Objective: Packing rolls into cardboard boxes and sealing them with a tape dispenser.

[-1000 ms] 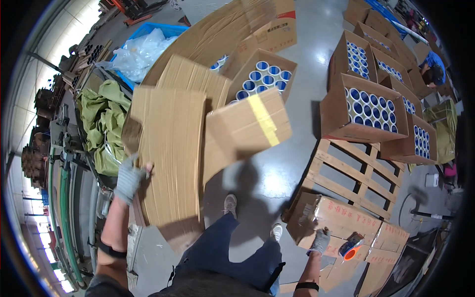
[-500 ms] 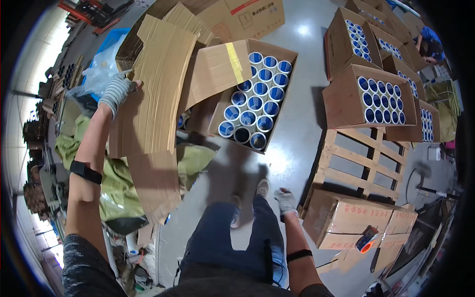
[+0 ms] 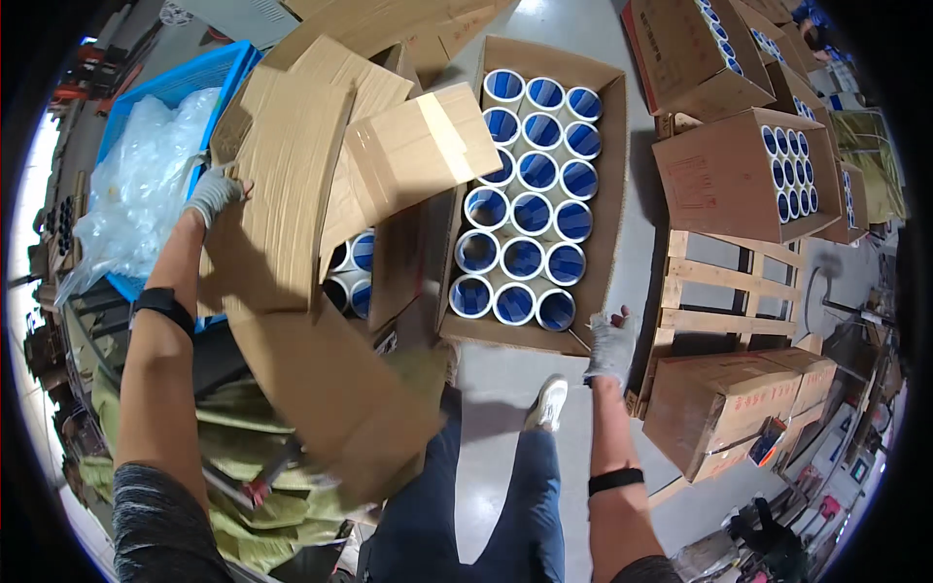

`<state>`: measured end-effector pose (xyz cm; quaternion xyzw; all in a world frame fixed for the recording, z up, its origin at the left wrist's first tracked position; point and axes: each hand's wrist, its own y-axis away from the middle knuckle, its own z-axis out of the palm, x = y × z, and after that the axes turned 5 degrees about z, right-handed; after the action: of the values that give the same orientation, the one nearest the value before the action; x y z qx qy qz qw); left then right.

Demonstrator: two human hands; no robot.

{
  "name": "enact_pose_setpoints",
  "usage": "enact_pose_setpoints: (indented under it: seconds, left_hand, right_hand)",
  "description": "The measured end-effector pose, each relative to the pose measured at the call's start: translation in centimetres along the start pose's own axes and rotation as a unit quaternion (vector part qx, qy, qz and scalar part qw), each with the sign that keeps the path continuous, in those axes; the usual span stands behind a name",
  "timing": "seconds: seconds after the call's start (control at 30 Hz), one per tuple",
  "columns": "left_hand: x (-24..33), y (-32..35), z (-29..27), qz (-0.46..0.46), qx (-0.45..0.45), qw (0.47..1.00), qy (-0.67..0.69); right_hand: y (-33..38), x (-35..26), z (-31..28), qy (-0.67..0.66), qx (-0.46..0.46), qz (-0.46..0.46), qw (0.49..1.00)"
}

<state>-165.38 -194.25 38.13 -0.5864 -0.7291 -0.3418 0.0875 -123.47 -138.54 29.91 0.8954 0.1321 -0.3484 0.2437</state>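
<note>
My left hand (image 3: pixel 216 197), in a grey striped glove with bare fingertips, is closed on the left edge of a large folded cardboard sheet (image 3: pixel 277 180). The sheet's lower flap (image 3: pixel 340 403) hangs down in front of my legs, blurred. A taped cardboard flap (image 3: pixel 413 155) sticks out to its right. My right hand (image 3: pixel 611 348), gloved alike, is beside the near right corner of an open carton (image 3: pixel 614 209). Its fingers are loosely apart with nothing seen in them. Several white-rimmed rolls with blue insides (image 3: pixel 531 214) stand upright in rows in that carton.
A blue crate (image 3: pixel 233 73) with clear plastic bags (image 3: pixel 146 165) stands at the left. More rolls (image 3: pixel 362 251) show beneath the cardboard. Right are filled cartons (image 3: pixel 714 170), a wooden pallet (image 3: pixel 719 321), and sealed cartons (image 3: pixel 719 398) bearing a tape dispenser (image 3: pixel 769 440). A person (image 3: pixel 809 12) is far right.
I have stepped forward, and the carton of rolls is closer. The cardboard sheet has come along in my left hand, its lower flap swinging right. My right hand has moved up beside the carton.
</note>
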Motion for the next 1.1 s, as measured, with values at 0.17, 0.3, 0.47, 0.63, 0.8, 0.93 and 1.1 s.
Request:
enact_pose_setpoints:
  seconds: [0.17,0.3,0.47,0.63,0.8,0.93,1.1]
  left_hand:
    - [-2.5,0.0,8.9,-0.002,0.191,0.907,-0.375]
    - [5.0,8.1,16.1,0.420,0.271,0.841,-0.206]
    - [11.6,18.1,30.4,0.191,-0.214,0.943,-0.169]
    - [8.1,20.5,37.8,0.209,-0.172,0.927,-0.260]
    - [10.0,32.3,38.7,0.133,-0.178,0.961,-0.167]
    - [6.9,44.4,39.8,0.081,-0.145,0.982,-0.090]
    - [3.3,55.8,42.9,0.028,-0.515,0.853,-0.078]
  right_hand:
    - [-7.5,6.2,4.7,0.436,-0.169,-0.092,0.879]
    - [-5.7,4.0,5.4,0.314,-0.060,0.000,0.947]
    - [-7.1,5.9,3.9,0.326,-0.071,-0.044,0.942]
    - [-6.5,9.0,3.2,0.319,-0.080,-0.179,0.927]
    - [-7.1,17.3,-4.7,0.348,-0.108,-0.294,0.884]
    - [-0.4,21.7,-11.3,0.349,-0.107,-0.156,0.918]
    - [3.8,32.3,-19.4,0.323,-0.040,-0.063,0.944]
